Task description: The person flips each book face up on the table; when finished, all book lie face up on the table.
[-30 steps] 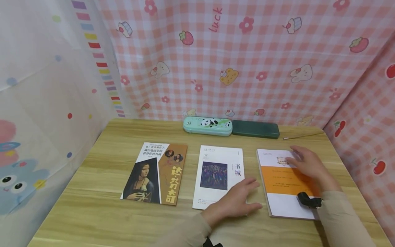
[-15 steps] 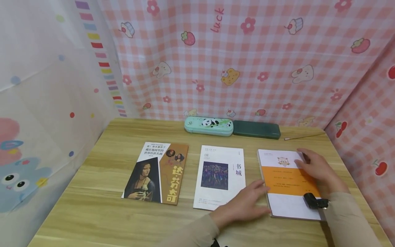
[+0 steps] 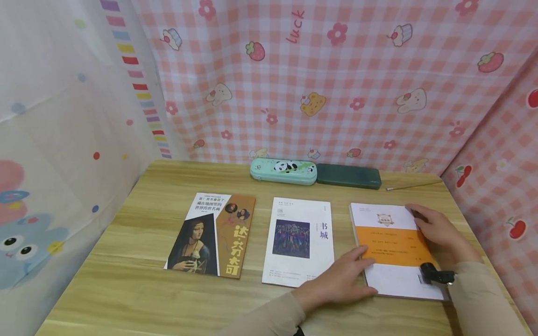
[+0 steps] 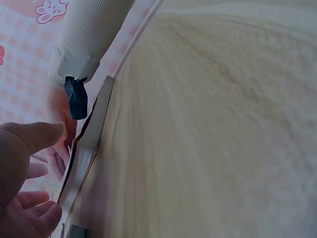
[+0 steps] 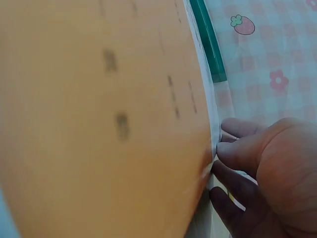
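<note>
A white book [image 3: 403, 280] with a wide orange band lies on the right of the wooden table between my two hands. My right hand [image 3: 445, 231] pinches its right edge near the far corner; thumb and fingertips meet at that edge in the right wrist view. My left hand [image 3: 342, 280] comes from the near left, fingers spread, with fingertips right at the book's left edge. The left wrist view shows the book's page block [image 4: 91, 131] side-on, with the left thumb [image 4: 49, 135] raised beside it. Left of this hand lies a white book [image 3: 321, 266] with a dark picture.
A brown and white book [image 3: 235, 242] with a portrait lies at the left. A mint panda pencil case [image 3: 283, 171], a dark green case [image 3: 349, 176] and a pencil [image 3: 409, 186] lie along the back. Patterned curtains [image 3: 269, 84] border the table.
My left hand has moved right, from over the middle book to the orange-banded book's left edge. My right hand has shifted right, off the cover and onto its right edge.
</note>
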`<action>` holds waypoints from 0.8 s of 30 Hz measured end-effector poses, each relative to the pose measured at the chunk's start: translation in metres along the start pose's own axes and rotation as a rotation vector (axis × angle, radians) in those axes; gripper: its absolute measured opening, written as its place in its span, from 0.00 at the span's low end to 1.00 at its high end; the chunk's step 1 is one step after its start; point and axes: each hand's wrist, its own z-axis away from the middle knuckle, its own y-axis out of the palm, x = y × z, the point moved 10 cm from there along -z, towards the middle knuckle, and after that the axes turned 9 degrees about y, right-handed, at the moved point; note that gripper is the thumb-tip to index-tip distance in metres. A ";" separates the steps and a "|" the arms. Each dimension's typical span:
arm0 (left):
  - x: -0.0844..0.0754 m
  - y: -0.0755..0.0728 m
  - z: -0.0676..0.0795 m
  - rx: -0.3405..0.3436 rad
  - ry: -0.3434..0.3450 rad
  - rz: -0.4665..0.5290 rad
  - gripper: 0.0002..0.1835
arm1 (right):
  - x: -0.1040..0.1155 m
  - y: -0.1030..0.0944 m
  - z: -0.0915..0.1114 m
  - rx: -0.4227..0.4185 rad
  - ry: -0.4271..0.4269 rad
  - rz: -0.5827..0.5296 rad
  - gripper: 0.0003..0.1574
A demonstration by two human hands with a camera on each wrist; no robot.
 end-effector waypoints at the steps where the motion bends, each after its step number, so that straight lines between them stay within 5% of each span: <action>1: 0.000 0.000 0.000 0.001 0.000 -0.008 0.36 | -0.001 0.000 0.000 0.010 -0.002 0.000 0.32; 8: 0.000 0.002 0.002 0.003 -0.010 -0.048 0.36 | -0.009 0.001 0.001 0.076 -0.025 -0.022 0.34; 16: 0.004 0.004 0.003 -0.001 -0.044 -0.039 0.39 | -0.007 -0.005 0.004 0.047 -0.128 0.095 0.36; 24: 0.003 0.010 -0.001 0.032 -0.065 -0.044 0.44 | -0.013 -0.004 0.001 0.048 -0.135 0.129 0.39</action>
